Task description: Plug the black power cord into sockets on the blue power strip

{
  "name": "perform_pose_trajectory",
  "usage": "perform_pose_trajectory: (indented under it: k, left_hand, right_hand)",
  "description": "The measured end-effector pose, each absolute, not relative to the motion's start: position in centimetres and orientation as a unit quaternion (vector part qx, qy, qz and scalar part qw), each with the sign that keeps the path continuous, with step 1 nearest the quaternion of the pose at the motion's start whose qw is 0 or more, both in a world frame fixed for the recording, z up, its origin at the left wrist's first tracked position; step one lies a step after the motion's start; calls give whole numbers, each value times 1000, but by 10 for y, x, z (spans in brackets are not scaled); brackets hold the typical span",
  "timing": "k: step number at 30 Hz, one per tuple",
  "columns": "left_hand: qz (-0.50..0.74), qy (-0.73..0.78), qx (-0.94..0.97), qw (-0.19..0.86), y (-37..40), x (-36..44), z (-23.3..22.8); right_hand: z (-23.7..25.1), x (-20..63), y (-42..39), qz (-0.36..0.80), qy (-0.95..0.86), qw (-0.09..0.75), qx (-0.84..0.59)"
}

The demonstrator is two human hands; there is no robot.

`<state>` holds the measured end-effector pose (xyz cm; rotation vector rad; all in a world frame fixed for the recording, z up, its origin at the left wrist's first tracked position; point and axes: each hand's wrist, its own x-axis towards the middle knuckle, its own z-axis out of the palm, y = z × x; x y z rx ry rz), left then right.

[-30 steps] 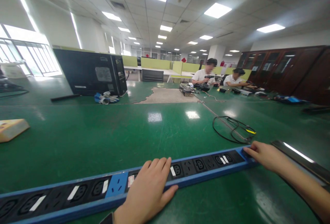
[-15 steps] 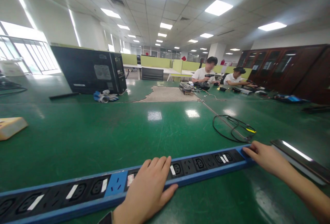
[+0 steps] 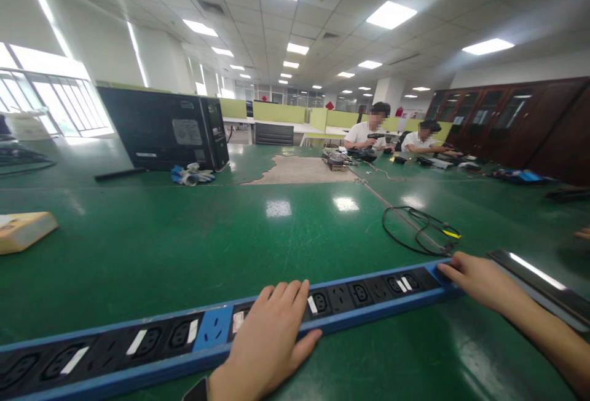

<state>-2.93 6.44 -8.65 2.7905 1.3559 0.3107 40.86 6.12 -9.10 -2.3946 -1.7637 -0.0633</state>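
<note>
A long blue power strip [image 3: 214, 328] with black socket modules and white stickers lies diagonally on the green table, running off the lower left edge of the head view. My left hand [image 3: 270, 333] is across its middle, fingers over the far edge and thumb along the near side, covering some sockets. At the strip's right end, my right hand [image 3: 479, 278] grips the blue end piece, with the thumb on top; some of its fingers are hidden. Just beyond this end lies a coiled black cable [image 3: 421, 229] with a yellow tag.
A dark flat panel [image 3: 539, 281] lies right of my right hand. Farther back are a black computer case [image 3: 166, 130], gloves [image 3: 192, 174] and a yellowish block [image 3: 27, 232]. Two people [image 3: 369, 133] sit across the table among parts. Blurred fingers [image 3: 583, 233] show at the right edge.
The strip and both hands appear slightly farther right, along with the whole scene. Fingers have come into view at the right edge. My hold on the strip looks the same.
</note>
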Motion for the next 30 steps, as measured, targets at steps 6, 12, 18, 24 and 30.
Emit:
perform_pose_trajectory:
  k: [6,12,18,24,30]
  left_hand:
    - [90,430,898,4,66,-29,-86]
    - [96,425,900,-5,66,-29,-88]
    - [98,426,899,-10,65,-29,-87]
    - [90,429,899,-1,65,-29,-87]
    - [92,431,898,2,65,-29,-88]
  right_hand:
    - [-50,398,55,-48,-560,108,-820]
    - [-18,371,49,90,-574,128,-804]
    - [-47,361,62,73,-595,53,-798]
    - [-56,373,70,40,-598,10,-801]
    - [-63,372,72,3,-595,-5,-804]
